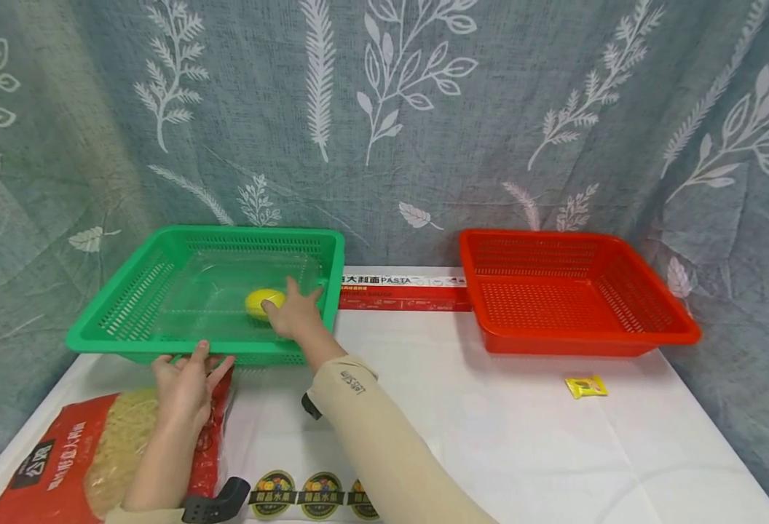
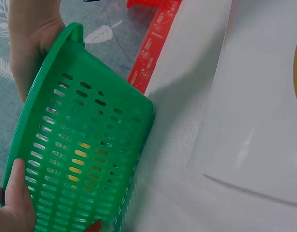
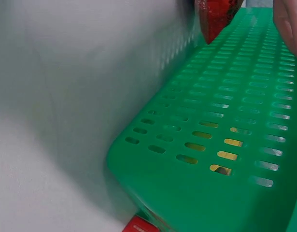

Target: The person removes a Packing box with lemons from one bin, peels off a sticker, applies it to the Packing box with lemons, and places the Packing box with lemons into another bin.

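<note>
A yellow lemon [image 1: 258, 303] lies at the clear plastic container [image 1: 207, 291] inside the green basket [image 1: 105, 347]. My right hand [image 1: 298, 314] reaches over the basket's right side with its fingers spread, the thumb against the lemon. Whether the lemon is in or on the container I cannot tell. At the basket's front rim, my left hand [image 1: 184, 382] touches the outside with extended fingers. In the left wrist view, a straight finger [image 2: 17, 193] lies along the slotted wall. Through the slots some yellow shows.
A red basket [image 1: 555, 340] stands at the back right, with a small yellow packet [image 1: 585, 386] before it. Between the baskets lies a long red-and-white pasta box [image 1: 404, 291]. A red pasta bag [image 1: 63, 458] lies under my left forearm. Round fruit stickers [image 1: 320, 496] are at the front.
</note>
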The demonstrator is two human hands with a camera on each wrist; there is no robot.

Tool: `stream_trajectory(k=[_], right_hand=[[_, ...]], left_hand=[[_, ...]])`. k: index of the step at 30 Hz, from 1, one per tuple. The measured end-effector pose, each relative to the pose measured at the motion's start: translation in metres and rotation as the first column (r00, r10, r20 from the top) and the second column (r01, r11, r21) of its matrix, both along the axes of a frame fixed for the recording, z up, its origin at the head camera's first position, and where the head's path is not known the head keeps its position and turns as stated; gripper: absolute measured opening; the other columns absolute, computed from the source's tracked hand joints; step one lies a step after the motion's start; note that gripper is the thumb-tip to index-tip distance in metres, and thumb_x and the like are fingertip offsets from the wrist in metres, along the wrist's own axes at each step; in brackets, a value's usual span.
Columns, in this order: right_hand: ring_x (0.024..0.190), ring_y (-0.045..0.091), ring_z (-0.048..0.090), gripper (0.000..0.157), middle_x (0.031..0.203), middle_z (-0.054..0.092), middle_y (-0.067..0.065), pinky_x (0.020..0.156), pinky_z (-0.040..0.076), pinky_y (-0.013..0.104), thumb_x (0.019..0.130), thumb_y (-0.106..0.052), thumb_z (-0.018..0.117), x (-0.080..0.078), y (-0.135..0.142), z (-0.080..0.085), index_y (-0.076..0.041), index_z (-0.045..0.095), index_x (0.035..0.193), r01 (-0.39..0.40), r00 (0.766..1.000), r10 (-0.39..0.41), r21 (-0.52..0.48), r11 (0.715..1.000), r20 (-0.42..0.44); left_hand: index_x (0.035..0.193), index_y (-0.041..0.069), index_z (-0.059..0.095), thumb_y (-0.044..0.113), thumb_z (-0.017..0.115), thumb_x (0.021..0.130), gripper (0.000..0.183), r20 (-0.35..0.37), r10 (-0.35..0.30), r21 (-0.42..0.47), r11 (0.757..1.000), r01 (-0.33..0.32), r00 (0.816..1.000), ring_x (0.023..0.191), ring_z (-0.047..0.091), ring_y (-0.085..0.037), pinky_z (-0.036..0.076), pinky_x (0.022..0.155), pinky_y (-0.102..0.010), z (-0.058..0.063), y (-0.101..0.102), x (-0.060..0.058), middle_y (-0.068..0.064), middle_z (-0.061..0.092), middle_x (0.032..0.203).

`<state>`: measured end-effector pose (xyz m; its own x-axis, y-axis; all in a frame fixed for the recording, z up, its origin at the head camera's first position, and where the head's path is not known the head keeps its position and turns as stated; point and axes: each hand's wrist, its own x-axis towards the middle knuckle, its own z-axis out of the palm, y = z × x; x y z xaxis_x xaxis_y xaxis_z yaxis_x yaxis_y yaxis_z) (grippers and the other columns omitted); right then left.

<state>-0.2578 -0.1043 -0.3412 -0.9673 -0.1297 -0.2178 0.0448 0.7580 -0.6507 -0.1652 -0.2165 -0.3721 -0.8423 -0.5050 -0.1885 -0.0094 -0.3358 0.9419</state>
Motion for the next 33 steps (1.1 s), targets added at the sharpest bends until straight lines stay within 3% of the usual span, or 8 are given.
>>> stream_trajectory(k=[6,9,12,14,16,20,26,33], right_hand=[[0.135,0.034,0.018,0.055,0.146,0.028,0.011,0.100,0.036,0.043,0.094,-0.042,0.046,0.000,0.000,-0.001,-0.028,0.027,0.144,-0.009,1.000,0.009,-0.068,0.998,0.001],[0.130,0.035,0.029,0.049,0.145,0.027,0.016,0.089,0.044,0.038,0.095,-0.034,0.045,0.000,-0.001,-0.001,-0.028,0.031,0.142,0.015,1.000,-0.013,-0.114,0.993,0.011],[0.086,0.024,0.060,0.047,0.146,0.020,0.022,0.060,0.047,0.028,0.096,-0.025,0.043,-0.003,-0.001,-0.003,-0.030,0.033,0.141,0.037,0.998,-0.028,-0.180,0.983,0.051],[0.050,0.015,0.049,0.047,0.146,0.014,0.025,0.044,0.039,0.025,0.095,-0.021,0.043,-0.005,-0.001,-0.005,-0.031,0.033,0.141,0.049,0.996,-0.033,-0.217,0.975,0.079],[0.036,0.012,0.029,0.048,0.146,0.012,0.025,0.041,0.039,0.024,0.095,-0.017,0.042,-0.005,0.000,-0.004,-0.031,0.035,0.140,0.060,0.994,-0.035,-0.252,0.966,0.102],[0.035,0.012,0.033,0.048,0.147,0.011,0.025,0.042,0.042,0.024,0.094,-0.016,0.045,-0.003,0.002,-0.002,-0.030,0.038,0.139,0.067,0.995,-0.043,-0.287,0.956,0.088],[0.057,0.029,0.063,0.045,0.144,0.017,0.027,0.041,0.042,0.023,0.093,-0.023,0.050,0.003,0.005,0.001,-0.029,0.042,0.137,0.030,0.999,-0.036,-0.312,0.950,-0.015],[0.058,0.031,0.064,0.045,0.144,0.015,0.027,0.043,0.045,0.024,0.091,-0.024,0.055,0.007,0.007,0.002,-0.030,0.045,0.135,0.025,0.999,-0.040,-0.388,0.921,-0.030]], left_hand=[[0.132,0.005,0.007,0.021,0.038,0.096,0.050,0.028,-0.008,0.008,1.000,0.008,1.000,0.076,0.060,-0.002,0.051,0.075,-0.021,0.006,0.002,0.004,-0.006,0.038,0.105],[0.131,0.005,0.007,0.021,0.038,0.096,0.050,0.025,-0.004,0.006,1.000,0.004,1.000,0.077,0.061,-0.002,0.051,0.074,-0.021,0.007,0.002,0.005,-0.006,0.038,0.106],[0.131,0.005,0.006,0.021,0.038,0.096,0.050,0.023,-0.001,0.005,1.000,0.001,1.000,0.077,0.061,-0.002,0.051,0.074,-0.021,0.005,0.002,0.005,-0.006,0.038,0.106],[0.132,0.006,0.006,0.022,0.038,0.097,0.050,0.029,0.000,0.004,1.000,0.000,1.000,0.077,0.060,-0.002,0.051,0.075,-0.022,0.004,0.002,0.004,-0.007,0.038,0.105],[0.132,0.006,0.005,0.021,0.037,0.097,0.050,0.029,-0.001,0.000,1.000,0.001,1.000,0.078,0.060,-0.003,0.051,0.075,-0.023,0.002,0.001,0.003,-0.007,0.038,0.106],[0.133,0.006,0.004,0.022,0.038,0.097,0.052,0.026,-0.017,0.003,1.000,0.017,1.000,0.080,0.061,-0.004,0.051,0.077,-0.024,0.001,0.001,0.002,-0.006,0.039,0.108],[0.133,0.007,0.001,0.023,0.037,0.097,0.054,0.046,-0.024,0.007,1.000,0.024,0.999,0.080,0.060,-0.004,0.049,0.080,-0.024,0.005,0.001,0.003,-0.006,0.037,0.105],[0.136,0.007,-0.007,0.023,0.035,0.097,0.060,0.078,-0.017,0.014,1.000,0.016,0.997,0.091,0.055,-0.009,0.048,0.084,-0.026,0.005,0.003,0.004,-0.004,0.032,0.108]])
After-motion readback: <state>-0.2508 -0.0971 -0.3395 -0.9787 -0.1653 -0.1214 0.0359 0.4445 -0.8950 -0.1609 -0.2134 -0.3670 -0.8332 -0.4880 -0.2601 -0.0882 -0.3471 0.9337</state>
